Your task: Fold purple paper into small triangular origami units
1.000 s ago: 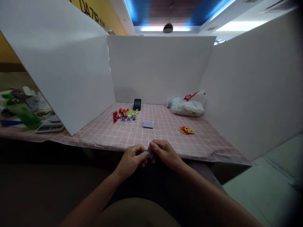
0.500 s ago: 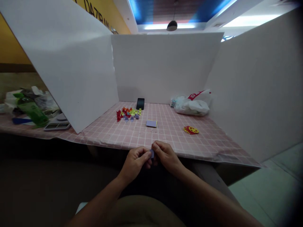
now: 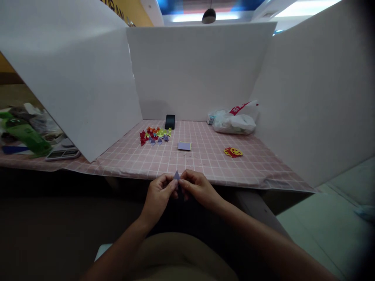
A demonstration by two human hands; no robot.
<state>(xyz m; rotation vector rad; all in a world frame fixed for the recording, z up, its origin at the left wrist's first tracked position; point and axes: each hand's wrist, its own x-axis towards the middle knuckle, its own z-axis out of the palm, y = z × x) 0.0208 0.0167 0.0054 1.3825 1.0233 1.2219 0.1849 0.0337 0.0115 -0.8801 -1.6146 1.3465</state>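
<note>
Just off the table's front edge, my left hand [image 3: 160, 195] and my right hand [image 3: 199, 188] pinch a small piece of purple paper [image 3: 177, 175] between thumbs and fingers. Its top comes to a pointed, triangular tip; the lower part is hidden by my fingers. Beyond my hands lies a stack of paper squares [image 3: 184, 146], purple on top with a yellow edge showing. Farther back on the left is a cluster of small folded paper pieces [image 3: 155, 134] in red, orange, yellow and purple.
A phone [image 3: 170, 121] leans at the back. Red and yellow cut-out shapes [image 3: 233, 152] lie at right, with a white plastic bag [image 3: 234, 123] behind. White boards [image 3: 199, 74] wall in the pink checked table [image 3: 202, 164]. Outside the left board sit a green bottle [image 3: 27, 136] and a scale [image 3: 63, 154].
The purple paper has turned in my fingers, and its pointed tip now sticks up above them. Both hands have shifted slightly left and up in the view, which has itself tilted down.
</note>
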